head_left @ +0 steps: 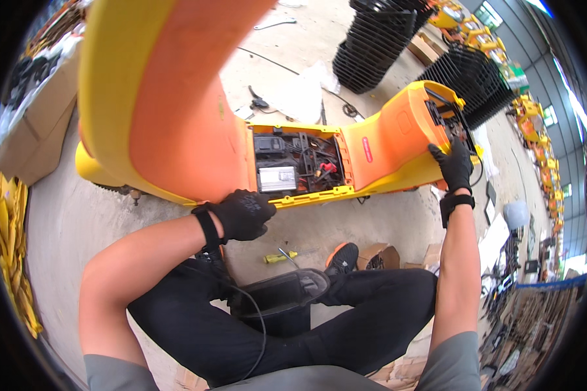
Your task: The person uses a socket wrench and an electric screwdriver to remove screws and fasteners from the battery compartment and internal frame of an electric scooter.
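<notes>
An orange and yellow scooter body (388, 140) stretches across in front of me. In its open middle bay (313, 190) sit a silver box (278, 178), a black module (272, 144), dark cables and a red connector (326, 169). My left hand (242, 215), in a black glove, is curled closed at the bay's near left corner; what its fingers hold, if anything, is hidden. At the right end, my gloved right hand (455, 168) grips the body's edge beside a black frame (445, 112), thumb on the near side.
A black bin (277, 296) stands between my legs, with a yellow-handled screwdriver (280, 257) on the floor beyond it. Black ribbed stacks (378, 49) rise at the back. A cardboard box (39, 124) is at left; loose parts (502, 293) lie at right.
</notes>
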{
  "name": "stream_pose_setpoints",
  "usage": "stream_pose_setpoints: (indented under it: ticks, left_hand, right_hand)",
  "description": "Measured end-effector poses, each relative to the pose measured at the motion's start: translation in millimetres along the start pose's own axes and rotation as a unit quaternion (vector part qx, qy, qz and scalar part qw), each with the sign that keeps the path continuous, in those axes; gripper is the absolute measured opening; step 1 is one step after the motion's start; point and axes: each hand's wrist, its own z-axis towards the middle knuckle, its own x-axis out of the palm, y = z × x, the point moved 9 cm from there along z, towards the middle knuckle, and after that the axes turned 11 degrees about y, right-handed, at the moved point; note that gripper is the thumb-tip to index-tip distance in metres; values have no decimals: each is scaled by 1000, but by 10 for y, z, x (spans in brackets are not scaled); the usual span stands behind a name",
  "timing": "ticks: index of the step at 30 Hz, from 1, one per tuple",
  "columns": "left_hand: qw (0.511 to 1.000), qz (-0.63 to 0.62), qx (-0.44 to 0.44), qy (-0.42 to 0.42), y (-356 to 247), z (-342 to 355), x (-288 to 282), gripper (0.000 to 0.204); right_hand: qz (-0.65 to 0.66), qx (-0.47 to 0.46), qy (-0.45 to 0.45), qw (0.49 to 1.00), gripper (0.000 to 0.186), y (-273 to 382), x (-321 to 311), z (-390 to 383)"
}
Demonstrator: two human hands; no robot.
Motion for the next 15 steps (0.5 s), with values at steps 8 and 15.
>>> stream_pose_setpoints:
  ticks: [8,15]
  left_hand:
    - [997,69,44,1,-214,76,348,24]
    - [996,87,16,-21,-41,57,347,14]
  right_hand:
    - [-11,49,-10,999,66,346,45,37]
    - [-8,54,-21,998,55,468,-2,-53]
